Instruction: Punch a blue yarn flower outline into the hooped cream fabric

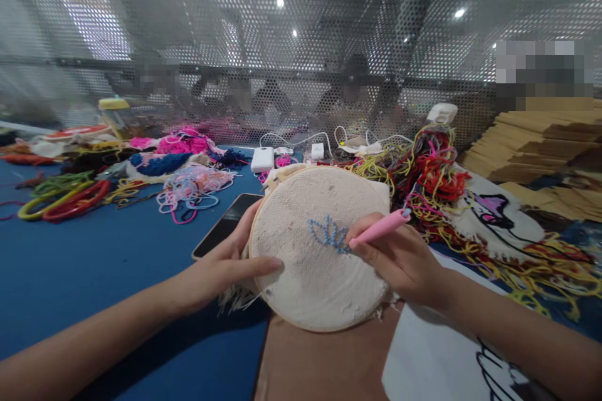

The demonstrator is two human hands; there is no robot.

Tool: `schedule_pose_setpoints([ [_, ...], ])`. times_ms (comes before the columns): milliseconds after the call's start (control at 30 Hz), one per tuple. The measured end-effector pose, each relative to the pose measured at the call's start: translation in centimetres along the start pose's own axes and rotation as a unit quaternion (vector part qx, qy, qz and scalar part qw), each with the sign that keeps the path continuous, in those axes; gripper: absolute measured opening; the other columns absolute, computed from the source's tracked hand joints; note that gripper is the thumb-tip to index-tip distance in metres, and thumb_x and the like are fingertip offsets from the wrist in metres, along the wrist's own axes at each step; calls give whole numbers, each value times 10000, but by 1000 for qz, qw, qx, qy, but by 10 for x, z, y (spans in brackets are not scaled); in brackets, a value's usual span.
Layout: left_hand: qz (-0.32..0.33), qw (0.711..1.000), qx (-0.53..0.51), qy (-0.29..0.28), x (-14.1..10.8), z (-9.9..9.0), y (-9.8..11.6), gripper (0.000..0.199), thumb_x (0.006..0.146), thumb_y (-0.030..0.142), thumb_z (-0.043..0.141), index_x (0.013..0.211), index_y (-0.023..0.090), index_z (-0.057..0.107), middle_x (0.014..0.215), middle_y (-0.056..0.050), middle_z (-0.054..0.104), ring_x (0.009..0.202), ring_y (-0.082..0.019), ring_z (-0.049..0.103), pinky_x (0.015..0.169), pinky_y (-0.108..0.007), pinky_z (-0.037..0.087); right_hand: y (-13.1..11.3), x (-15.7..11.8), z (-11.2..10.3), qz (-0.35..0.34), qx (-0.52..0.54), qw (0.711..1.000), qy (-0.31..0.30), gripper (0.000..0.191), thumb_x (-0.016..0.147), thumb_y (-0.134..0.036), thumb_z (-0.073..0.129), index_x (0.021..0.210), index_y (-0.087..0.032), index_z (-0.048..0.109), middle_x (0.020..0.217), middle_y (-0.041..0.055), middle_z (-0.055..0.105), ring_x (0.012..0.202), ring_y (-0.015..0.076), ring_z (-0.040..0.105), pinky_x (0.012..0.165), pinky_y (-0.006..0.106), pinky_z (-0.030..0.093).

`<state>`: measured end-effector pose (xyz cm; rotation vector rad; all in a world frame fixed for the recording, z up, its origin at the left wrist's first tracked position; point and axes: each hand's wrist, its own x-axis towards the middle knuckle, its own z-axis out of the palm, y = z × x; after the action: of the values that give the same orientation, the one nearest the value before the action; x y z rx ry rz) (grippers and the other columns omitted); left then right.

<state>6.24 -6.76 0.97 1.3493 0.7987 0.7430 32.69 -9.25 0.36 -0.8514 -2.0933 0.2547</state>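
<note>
A round embroidery hoop with cream cloth stretched in it is held up, facing the camera. Blue looped stitches form a leaf or petal shape near its middle. My left hand grips the hoop's left edge, thumb on the cloth and the other fingers hidden behind. My right hand is closed round a pink pen-like tool, its lower end at the right side of the blue stitches. The tool's tip is hidden by my fingers.
Tangled pink and blue yarn lies at left. A phone sits behind my left hand. Mixed yarn, a printed sheet and stacked brown material are at right. Perforated metal panel stands behind.
</note>
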Motion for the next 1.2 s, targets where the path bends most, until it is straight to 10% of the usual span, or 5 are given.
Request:
schedule_pose_setpoints([
  [1200, -8, 1000, -22, -1, -1, 2, 3, 923, 766, 161, 626, 1419, 443, 38, 1465, -17, 317, 1301, -315, 316, 1013, -432, 355, 0, 5, 1, -28, -6, 999, -39, 116, 916, -238, 445, 848, -193, 528, 791, 40, 635, 696, 138, 601, 661, 290, 489],
])
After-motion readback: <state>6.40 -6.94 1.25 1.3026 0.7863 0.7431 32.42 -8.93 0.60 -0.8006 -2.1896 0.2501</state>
